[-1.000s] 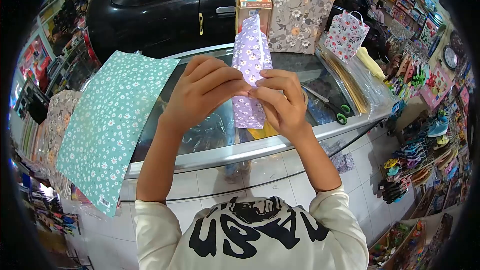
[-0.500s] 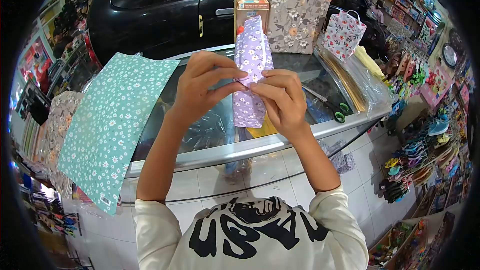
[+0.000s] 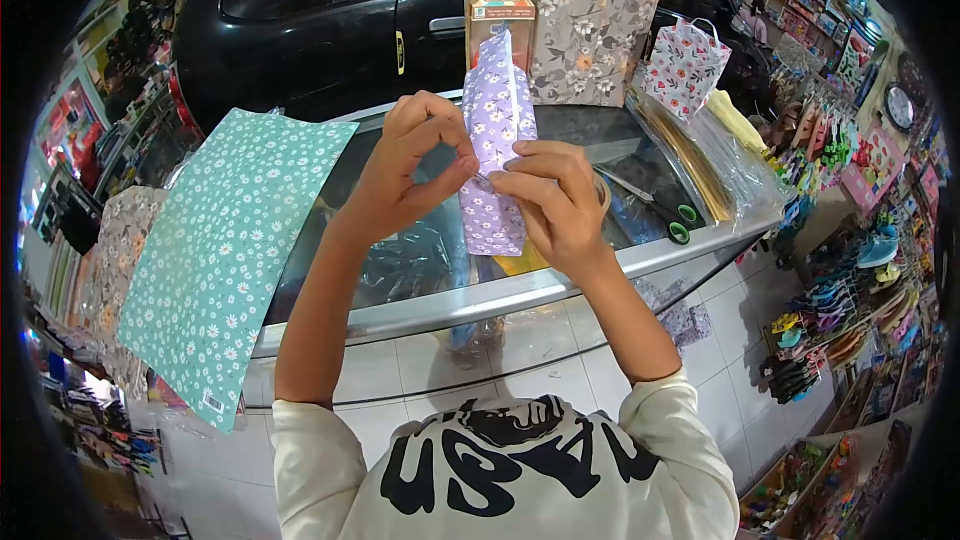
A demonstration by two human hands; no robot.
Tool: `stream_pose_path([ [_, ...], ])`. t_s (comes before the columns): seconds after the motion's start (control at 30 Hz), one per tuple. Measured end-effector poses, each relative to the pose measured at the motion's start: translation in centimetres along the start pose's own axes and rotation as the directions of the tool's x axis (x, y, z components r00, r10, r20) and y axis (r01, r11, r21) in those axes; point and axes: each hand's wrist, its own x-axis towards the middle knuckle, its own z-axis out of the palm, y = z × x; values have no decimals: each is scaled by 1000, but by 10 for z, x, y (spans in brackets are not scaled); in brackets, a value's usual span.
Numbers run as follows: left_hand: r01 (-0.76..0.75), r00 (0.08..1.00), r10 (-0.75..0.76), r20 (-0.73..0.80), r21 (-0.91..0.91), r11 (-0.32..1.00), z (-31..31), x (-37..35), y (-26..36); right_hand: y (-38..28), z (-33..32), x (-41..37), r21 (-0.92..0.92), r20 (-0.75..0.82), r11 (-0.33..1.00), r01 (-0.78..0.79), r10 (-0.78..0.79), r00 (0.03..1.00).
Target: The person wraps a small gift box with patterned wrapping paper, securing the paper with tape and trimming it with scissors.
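purple parcel: wrapped in flowery paper, standing up tall, held just over the glass surface.
left hand: thumb and finger pinch the parcel's left edge.
right hand: fingers closed on the parcel's right side.
green paper: big flowery sheet on the left, hanging over the surface edge.
scissors: lying on the surface, right of the hands.

Mid-section of purple parcel hidden behind right hand; lower part of orange box concealed behind parcel.
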Motion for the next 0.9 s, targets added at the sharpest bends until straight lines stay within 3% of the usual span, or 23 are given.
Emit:
stream_pose_path([
  [0.03, -1, 1000, 1, 9, 12, 1000, -1, 1, 0, -1, 1, 1, -3, -3, 1000, 0, 0, 1000],
  [0.13, 64, 988, -96, -123, -240, 969, 8, -1, 3, -1, 2, 2, -15, -18, 1000, -7, 6, 1000],
  [0.17, -15, 995, 10, -100, -48, 999, 5, -1, 5, 0, 2, 2, -20, -25, 1000, -9, 9, 1000],
  [0.23, -190, 980, 198, 7, 323, 927, -3, -2, 8, 0, 2, 2, -16, -44, 1000, -24, 24, 999],
  [0.33, -273, 951, 310, -6, 455, 847, 3, -6, 10, 0, -1, 0, -15, -55, 999, -43, 42, 998],
  [0.43, -334, 917, 398, -26, 494, 803, 4, -6, 6, -1, -1, 1, -15, -48, 999, -37, 36, 998],
  [0.9, -315, 905, 415, -89, 517, 796, 10, -11, 4, -3, -1, 3, -33, -29, 999, -34, 33, 999],
])
